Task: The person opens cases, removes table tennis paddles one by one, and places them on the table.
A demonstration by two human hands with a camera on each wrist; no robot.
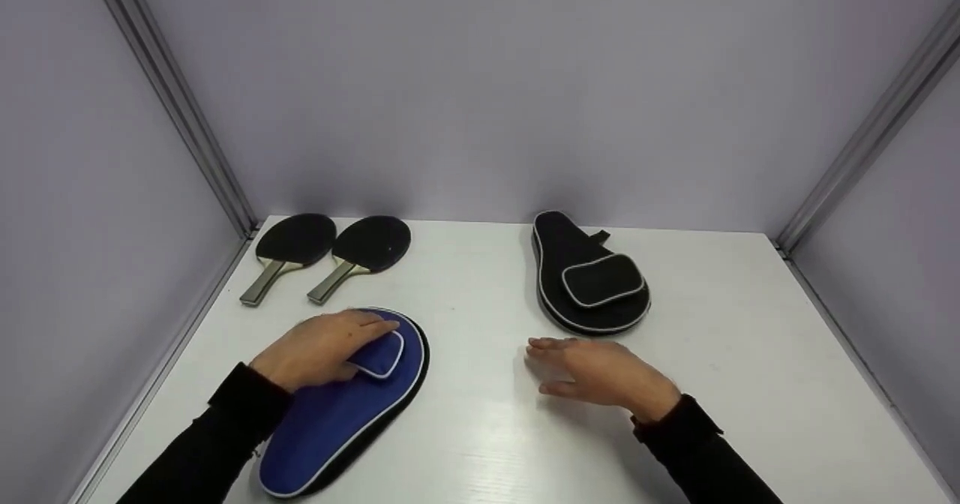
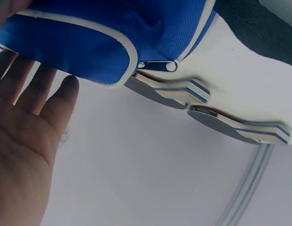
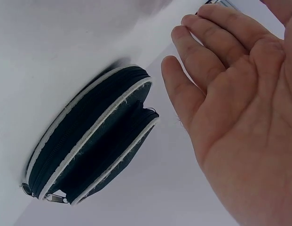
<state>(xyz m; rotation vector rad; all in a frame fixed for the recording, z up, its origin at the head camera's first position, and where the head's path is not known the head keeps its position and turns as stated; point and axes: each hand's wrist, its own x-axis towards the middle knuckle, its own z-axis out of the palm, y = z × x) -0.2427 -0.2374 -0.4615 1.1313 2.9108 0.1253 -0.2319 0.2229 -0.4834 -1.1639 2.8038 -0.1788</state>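
- Head view: left hand [image 1: 326, 348] on the blue table tennis paddle case [image 1: 341, 414], fingers straight over its white-piped pocket [image 1: 384, 355], thumb at the pocket's near edge.
- Blue case: at 7 o'clock from frame centre, flat on the white tabletop [image 1: 480, 406]; round end toward 1 o'clock, narrow end toward 7, black side showing along its right edge.
- Right hand [image 1: 600, 373]: at 3 o'clock from left hand, well apart from it. Fingers extended toward 10 o'clock, thumb spread; shadow on the tabletop below it.
- Black table tennis paddle case [image 1: 568, 253]: at 12 o'clock from right hand, near its fingers. Narrow end toward 11, wide end toward 5; white piping, own pocket [image 1: 604, 280], small tab [image 1: 600, 237] on the right edge.
- Two table tennis paddles, left one [image 1: 289, 253] and right one [image 1: 364, 253], just beside each other at 12 o'clock from left hand. Black faces up, handles toward 7.
- Left wrist view: blue case has a metal zip pull [image 2: 157, 66]; paddle handles show blue and orange stripes. Little finger straight, other fingertips hidden by the pocket.
- Right wrist view: black case seen edge-on, zip pull [image 3: 56, 198] at its lower left; right palm facing camera, fingers clear of the case.
- Black sleeves on both arms, pale wall [image 1: 480, 99] behind.
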